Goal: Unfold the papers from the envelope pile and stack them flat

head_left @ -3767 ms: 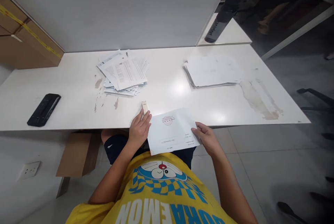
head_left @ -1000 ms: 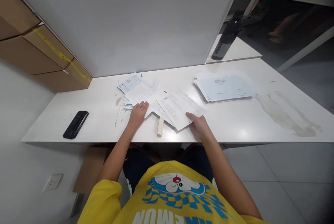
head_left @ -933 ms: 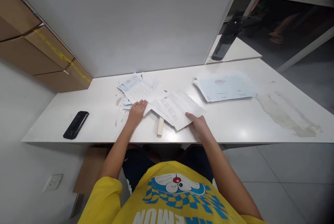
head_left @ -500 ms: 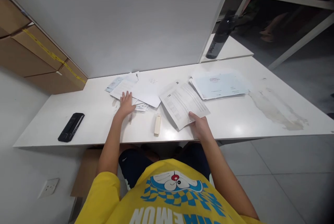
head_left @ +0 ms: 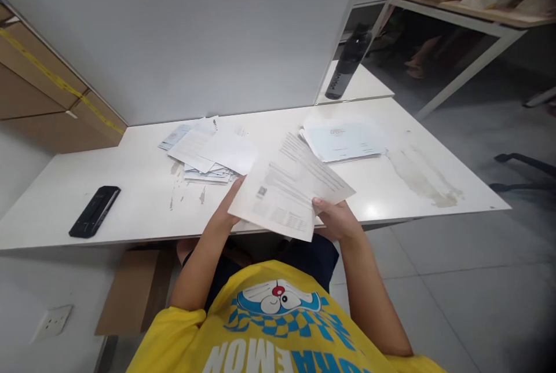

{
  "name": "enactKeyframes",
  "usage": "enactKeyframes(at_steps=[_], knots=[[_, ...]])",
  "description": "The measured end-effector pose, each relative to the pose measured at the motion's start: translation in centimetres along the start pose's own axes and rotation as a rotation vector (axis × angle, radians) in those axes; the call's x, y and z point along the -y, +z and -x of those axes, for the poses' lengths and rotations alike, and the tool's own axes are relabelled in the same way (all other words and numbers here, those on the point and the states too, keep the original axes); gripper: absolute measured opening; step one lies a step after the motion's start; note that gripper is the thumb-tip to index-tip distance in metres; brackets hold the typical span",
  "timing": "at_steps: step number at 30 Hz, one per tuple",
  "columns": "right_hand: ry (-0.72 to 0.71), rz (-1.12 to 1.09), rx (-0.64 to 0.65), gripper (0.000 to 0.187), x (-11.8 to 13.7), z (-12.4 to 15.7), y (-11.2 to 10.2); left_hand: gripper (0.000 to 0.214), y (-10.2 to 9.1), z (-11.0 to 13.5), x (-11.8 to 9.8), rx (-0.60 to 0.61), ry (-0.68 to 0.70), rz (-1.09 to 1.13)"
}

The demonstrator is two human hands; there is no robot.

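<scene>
Two overlapping printed sheets of paper (head_left: pixel 282 196) are fanned above the table's front edge, text side up. A small square code shows on the nearer one. My right hand (head_left: pixel 339 216) is closed on their right side, thumb on top and fingers underneath. At the left edge, my left hand (head_left: pixel 228 205) grips the sheets, with most of its fingers hidden behind the paper. Beyond that hand lies a loose pile of papers and slips (head_left: pixel 204 150). To the right is a neater stack of pale blue and white papers (head_left: pixel 343 141).
A black flat case-like object (head_left: pixel 94 212) lies on the white table (head_left: pixel 134 182) at left. Cardboard boxes (head_left: pixel 47 89) stand at the far left, beside a grey partition (head_left: pixel 195 31). A dark bottle (head_left: pixel 345 69) stands at back right. Stains mark the table's right side.
My left hand has left the loose pile and come to the sheets. These have turned, fanned apart and moved nearer me, and the small cream-coloured bar on the table is now hidden.
</scene>
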State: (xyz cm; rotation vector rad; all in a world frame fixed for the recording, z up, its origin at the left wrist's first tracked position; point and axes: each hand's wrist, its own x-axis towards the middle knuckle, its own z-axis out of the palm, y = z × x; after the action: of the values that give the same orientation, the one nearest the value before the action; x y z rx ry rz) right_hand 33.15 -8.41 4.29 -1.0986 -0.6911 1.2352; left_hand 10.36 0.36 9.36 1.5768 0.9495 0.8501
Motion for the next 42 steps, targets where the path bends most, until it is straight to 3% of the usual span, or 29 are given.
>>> enactKeyframes(at_steps=[2, 4, 8, 14, 17, 21, 24, 27, 31, 35, 38, 42], knots=[[0.033, 0.088, -0.027, 0.052, 0.8, 0.4, -0.7, 0.053, -0.2, 0.5, -0.7, 0.017, -0.156, 0.233], [0.063, 0.169, -0.08, 0.047, 1.6, 0.8, -1.1, 0.047, -0.4, 1.2, -0.7, -0.086, -0.18, 0.267], [0.054, 0.218, -0.206, 0.047, 2.0, 0.8, -2.1, 0.034, -0.9, 2.4, 1.3, -0.397, -0.139, 0.141], [-0.035, 0.256, -0.446, 0.051, -0.8, -0.5, -5.2, 0.026, -1.6, 3.3, 5.2, -0.6, -0.084, 0.005], [-0.089, 0.2, -0.442, 0.048, -1.7, -0.5, -5.3, 0.026, -1.6, 3.6, 6.5, -0.561, -0.118, 0.015], [-0.058, 0.167, -0.299, 0.044, -2.4, 0.1, -2.2, 0.027, -0.8, 4.4, 6.7, -0.423, -0.174, 0.087], [-0.033, 0.338, -0.238, 0.043, -3.1, 0.0, 0.5, 0.036, -0.2, 4.9, 6.2, -0.395, -0.187, 0.118], [-0.121, 0.598, -0.188, 0.043, -4.0, -0.8, 1.5, 0.043, 0.0, 5.1, 5.6, -0.396, -0.162, 0.011], [-0.247, 0.725, -0.217, 0.042, -5.6, -2.0, 1.1, 0.042, -0.2, 5.7, 4.4, -0.263, -0.134, -0.137], [-0.178, 0.424, -0.118, 0.052, -6.1, -2.4, 0.4, 0.031, -0.3, 6.9, 4.0, -0.277, -0.013, -0.338], [-0.186, 0.233, -0.004, 0.062, -4.5, -2.5, -0.6, 0.028, 0.0, 7.3, 5.0, -0.329, 0.131, -0.391], [-0.378, 0.235, -0.047, 0.072, -0.6, -1.9, -3.0, 0.029, 1.8, 6.7, 6.6, -0.366, 0.283, -0.354]])
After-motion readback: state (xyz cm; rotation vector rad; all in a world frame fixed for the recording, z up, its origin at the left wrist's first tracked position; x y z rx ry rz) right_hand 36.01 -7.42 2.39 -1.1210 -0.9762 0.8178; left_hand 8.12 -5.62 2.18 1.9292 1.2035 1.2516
